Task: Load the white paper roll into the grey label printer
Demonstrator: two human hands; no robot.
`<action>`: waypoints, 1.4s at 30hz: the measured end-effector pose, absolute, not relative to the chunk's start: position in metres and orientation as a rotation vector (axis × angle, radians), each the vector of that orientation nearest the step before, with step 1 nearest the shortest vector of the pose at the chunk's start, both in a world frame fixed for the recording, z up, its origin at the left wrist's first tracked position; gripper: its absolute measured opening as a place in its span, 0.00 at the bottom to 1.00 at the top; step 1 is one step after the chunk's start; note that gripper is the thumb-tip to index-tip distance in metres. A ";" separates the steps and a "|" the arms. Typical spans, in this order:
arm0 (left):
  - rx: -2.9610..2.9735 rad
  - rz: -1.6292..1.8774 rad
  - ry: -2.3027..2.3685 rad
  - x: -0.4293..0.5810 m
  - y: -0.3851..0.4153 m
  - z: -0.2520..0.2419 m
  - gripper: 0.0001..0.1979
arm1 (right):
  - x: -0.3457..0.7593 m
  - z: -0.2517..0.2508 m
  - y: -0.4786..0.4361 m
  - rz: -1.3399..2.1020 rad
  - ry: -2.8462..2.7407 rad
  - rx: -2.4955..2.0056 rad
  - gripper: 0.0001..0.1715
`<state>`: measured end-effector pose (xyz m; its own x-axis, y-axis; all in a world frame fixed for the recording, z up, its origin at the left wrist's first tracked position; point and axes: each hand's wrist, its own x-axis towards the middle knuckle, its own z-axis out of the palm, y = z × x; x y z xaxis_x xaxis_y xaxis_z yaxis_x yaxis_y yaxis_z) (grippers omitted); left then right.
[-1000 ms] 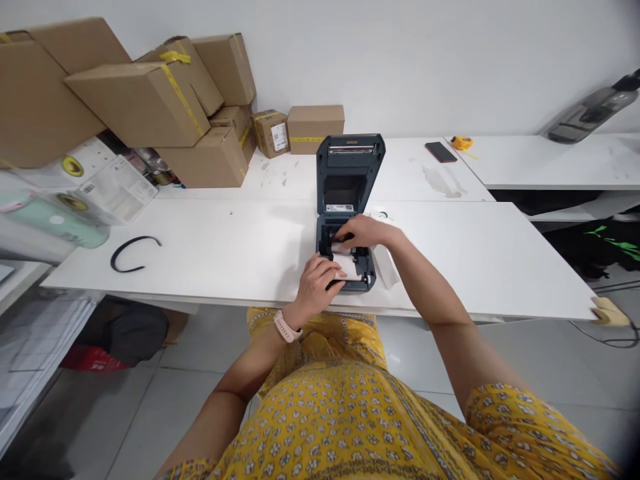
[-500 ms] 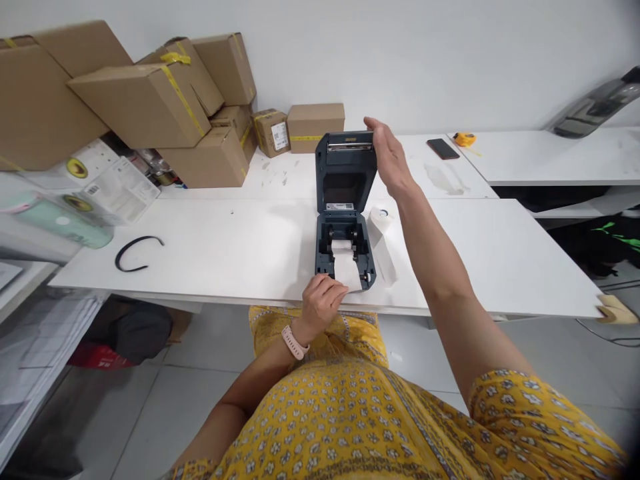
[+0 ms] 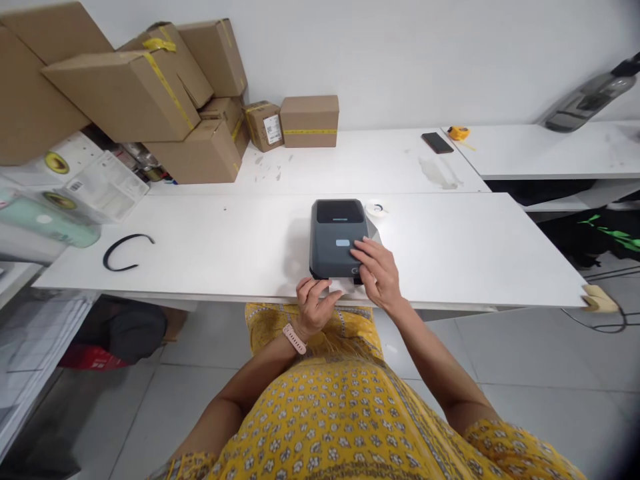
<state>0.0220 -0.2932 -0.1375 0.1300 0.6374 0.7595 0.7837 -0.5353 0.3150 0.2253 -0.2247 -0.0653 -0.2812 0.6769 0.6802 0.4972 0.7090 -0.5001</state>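
A dark blue-grey label printer (image 3: 337,233) stands near the table's front edge, its lid down. My right hand (image 3: 380,273) lies on the front right of the lid, with fingers stretched out. A white paper strip (image 3: 341,285) sticks out under the lid at the front. My left hand (image 3: 315,307), with a pink wristband, pinches the strip's end between thumb and fingers, just in front of the printer. Behind the printer's right side sits a white paper roll (image 3: 377,209), partly hidden. The inside of the printer is covered by the lid.
Cardboard boxes (image 3: 125,90) are stacked at the back left of the white table (image 3: 240,247). A black headband (image 3: 113,252) and a mint green bottle (image 3: 55,220) lie on the left. At the back right are a phone (image 3: 437,143) and a yellow tape measure (image 3: 457,133).
My right hand has brought the raised printer lid down and now rests on top of it. My left hand has stayed at the paper strip by the front.
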 end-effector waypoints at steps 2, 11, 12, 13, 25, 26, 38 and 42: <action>-2.196 -1.403 -1.385 0.021 -0.293 -0.143 0.08 | 0.224 -0.085 -0.232 0.210 -1.964 -0.944 0.27; -2.383 -1.239 -1.504 0.004 -0.256 -0.137 0.25 | 0.204 -0.115 -0.238 0.185 -1.758 -0.975 0.32; -2.379 -1.244 -1.487 0.004 -0.255 -0.136 0.23 | 0.203 -0.118 -0.237 0.186 -1.736 -0.957 0.32; -2.365 -1.261 -1.465 0.003 -0.254 -0.135 0.23 | 0.201 -0.121 -0.237 0.189 -1.716 -0.944 0.32; -2.374 -1.502 -1.461 0.010 -0.278 -0.107 0.27 | 0.197 -0.117 -0.234 0.170 -1.662 -0.798 0.28; -2.352 -1.608 -1.606 0.010 -0.289 -0.102 0.25 | 0.197 -0.113 -0.239 0.227 -1.651 -0.832 0.28; -1.904 -2.536 -3.066 0.044 -0.296 -0.074 0.24 | 0.200 -0.109 -0.250 0.313 -1.611 -1.060 0.30; -1.998 -2.431 -2.942 0.044 -0.297 -0.081 0.25 | 0.204 -0.108 -0.250 0.272 -1.647 -1.081 0.29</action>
<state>0.0441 -0.2968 -0.0808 -0.0935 0.9602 -0.2634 -0.0776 0.2567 0.9634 0.2038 -0.2502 -0.1079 0.0090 0.7579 0.6523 0.5077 0.5585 -0.6560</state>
